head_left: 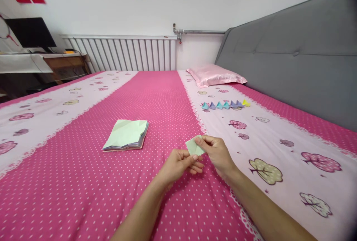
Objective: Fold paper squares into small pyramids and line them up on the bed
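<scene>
A small folded piece of pale green paper (191, 147) is held above the bed between both hands. My left hand (180, 164) pinches its lower edge, thumb on top and the other fingers beneath. At its upper right, my right hand (216, 151) grips the paper with thumb and fingers. To the left lies a stack of square paper sheets (126, 133), pale green on top with other colours showing at the edge. Beyond my right hand, a row of several small folded paper pieces (219, 105) in teal, purple and yellow rests on the bedspread.
The pink dotted bedspread (158, 99) has pale bands printed with trees. A pink pillow (216, 75) lies near the grey headboard (295, 55). A radiator (125, 53) runs along the far wall. At the far left, a monitor (30, 32) stands on a desk.
</scene>
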`<state>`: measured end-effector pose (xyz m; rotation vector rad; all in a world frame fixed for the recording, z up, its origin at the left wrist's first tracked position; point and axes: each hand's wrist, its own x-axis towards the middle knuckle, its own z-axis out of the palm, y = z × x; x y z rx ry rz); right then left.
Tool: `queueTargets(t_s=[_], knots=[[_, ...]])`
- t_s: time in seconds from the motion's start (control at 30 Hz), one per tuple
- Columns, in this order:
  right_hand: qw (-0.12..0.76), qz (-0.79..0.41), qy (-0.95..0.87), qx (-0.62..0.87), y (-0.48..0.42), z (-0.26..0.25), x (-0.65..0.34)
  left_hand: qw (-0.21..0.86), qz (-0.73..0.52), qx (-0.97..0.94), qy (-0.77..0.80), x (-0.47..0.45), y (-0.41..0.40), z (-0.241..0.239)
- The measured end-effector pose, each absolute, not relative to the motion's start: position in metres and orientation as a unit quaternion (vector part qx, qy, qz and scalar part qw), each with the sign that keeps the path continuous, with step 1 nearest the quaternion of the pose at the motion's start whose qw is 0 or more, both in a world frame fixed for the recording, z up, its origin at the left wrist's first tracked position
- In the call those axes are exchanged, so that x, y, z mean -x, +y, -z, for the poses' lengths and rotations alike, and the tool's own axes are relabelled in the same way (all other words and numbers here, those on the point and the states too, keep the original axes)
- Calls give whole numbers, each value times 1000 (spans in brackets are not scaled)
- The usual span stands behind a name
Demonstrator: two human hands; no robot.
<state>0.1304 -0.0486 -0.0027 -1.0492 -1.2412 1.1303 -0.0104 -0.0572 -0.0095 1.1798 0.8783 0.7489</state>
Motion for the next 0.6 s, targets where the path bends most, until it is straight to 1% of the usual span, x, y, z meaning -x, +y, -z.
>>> queueTargets(t_s=[0.27,0.37,0.5,0.6], knots=[[529,-518,-501,448,-45,5,-134,674,-317,-563,360,25,-51,3],[492,-533,-527,443,-45,6,-136,681,-354,-528,364,36,-46,-1],[441,-510,-606,423,-46,8,-136,651,-365,-522,412,40,-44,-3],[465,-512,-598,405,-47,9,-134,633,-385,-518,427,37,-46,-4]])
